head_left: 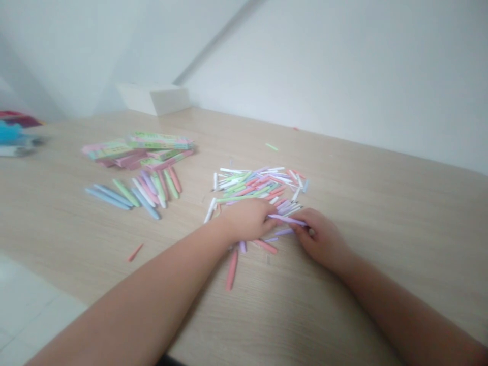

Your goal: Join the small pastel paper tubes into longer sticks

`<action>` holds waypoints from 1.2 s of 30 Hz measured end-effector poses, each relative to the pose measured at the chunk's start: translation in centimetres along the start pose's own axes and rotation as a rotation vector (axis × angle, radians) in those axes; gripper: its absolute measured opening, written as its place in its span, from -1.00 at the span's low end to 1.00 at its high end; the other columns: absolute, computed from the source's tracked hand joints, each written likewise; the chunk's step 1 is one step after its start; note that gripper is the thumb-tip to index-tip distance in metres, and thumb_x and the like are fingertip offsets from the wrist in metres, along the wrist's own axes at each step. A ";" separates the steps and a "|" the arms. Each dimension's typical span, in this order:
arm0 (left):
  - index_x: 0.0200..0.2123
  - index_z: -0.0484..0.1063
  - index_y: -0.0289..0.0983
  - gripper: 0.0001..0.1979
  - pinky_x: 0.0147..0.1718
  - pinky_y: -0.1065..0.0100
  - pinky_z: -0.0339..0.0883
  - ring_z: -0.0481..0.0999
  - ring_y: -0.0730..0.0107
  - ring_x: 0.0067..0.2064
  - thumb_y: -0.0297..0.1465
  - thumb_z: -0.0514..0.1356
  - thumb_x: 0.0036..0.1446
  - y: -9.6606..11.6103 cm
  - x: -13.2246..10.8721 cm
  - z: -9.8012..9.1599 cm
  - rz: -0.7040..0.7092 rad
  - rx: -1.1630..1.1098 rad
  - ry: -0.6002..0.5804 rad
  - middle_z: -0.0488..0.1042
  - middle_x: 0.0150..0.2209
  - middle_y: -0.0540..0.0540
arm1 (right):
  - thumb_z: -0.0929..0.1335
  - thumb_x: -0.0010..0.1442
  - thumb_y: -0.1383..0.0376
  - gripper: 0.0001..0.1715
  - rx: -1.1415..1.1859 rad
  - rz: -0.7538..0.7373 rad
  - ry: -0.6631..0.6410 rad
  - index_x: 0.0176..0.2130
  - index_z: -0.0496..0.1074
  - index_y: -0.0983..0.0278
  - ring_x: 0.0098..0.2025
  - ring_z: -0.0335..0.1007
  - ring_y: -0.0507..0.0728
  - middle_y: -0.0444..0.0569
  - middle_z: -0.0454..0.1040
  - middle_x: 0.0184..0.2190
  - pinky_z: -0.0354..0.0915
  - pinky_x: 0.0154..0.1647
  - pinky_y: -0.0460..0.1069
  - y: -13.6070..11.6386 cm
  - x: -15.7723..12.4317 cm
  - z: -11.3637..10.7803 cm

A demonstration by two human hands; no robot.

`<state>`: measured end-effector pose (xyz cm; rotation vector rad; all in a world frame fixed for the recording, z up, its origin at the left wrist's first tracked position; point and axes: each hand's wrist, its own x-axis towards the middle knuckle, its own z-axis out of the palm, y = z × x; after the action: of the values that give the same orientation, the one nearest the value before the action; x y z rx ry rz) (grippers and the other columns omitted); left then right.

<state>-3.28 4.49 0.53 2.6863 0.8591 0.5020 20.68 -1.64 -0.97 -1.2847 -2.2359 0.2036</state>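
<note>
A slim purple pen [286, 219] spans the gap between my two hands. My left hand [249, 219] has its fingers closed at the pen's left end, and my right hand [318, 236] pinches the right end. Beneath and behind them lies a loose pile of pen parts [251, 185], in green, white, purple and coral, with thin dark-tipped pieces at its right side. Several coral parts [232, 269] lie in front of my left hand. Blur hides the finer detail of the pen's ends.
Left of the pile, several whole-looking pens [145, 193] lie in a row. Green and pink boxes [156, 141] are stacked behind them. A white box [156, 99] stands by the wall. One coral piece [134, 252] lies near the table's left edge; blue and red items sit far left.
</note>
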 end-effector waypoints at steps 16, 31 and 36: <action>-0.15 0.52 -0.24 -0.70 -0.07 0.23 0.37 0.56 0.17 -0.08 -0.26 0.02 0.37 0.3 0.1 0.2 0.044 0.009 -0.040 0.60 -0.14 -0.13 | 0.28 0.42 0.13 -0.70 -0.020 0.007 -0.013 -0.09 0.56 0.17 -0.18 0.50 0.19 0.00 0.61 -0.21 0.34 -0.18 0.05 0.4 0.0 -0.2; -0.18 0.52 -0.24 -0.70 -0.19 0.24 0.36 0.56 0.19 -0.14 -0.24 0.02 0.37 0.8 0.1 0.3 -0.017 0.015 -0.011 0.60 -0.19 -0.11 | 0.31 0.38 0.17 -0.82 -0.079 0.037 0.011 -0.09 0.39 0.21 -0.19 0.43 0.18 0.02 0.49 -0.20 0.36 -0.17 0.06 0.5 -0.4 -1.2; -0.18 0.52 -0.23 -0.71 -0.13 0.22 0.37 0.56 0.17 -0.10 -0.27 0.03 0.36 0.6 0.1 0.5 0.025 0.037 0.000 0.60 -0.17 -0.11 | 0.24 0.44 0.13 -0.69 -0.152 0.073 -0.106 -0.14 0.50 0.21 -0.21 0.48 0.20 0.02 0.57 -0.25 0.34 -0.20 0.07 0.5 -0.1 -1.8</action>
<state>-2.66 3.98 0.31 2.7337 0.8437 0.4960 22.09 -1.69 0.30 -1.4684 -2.3332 0.1338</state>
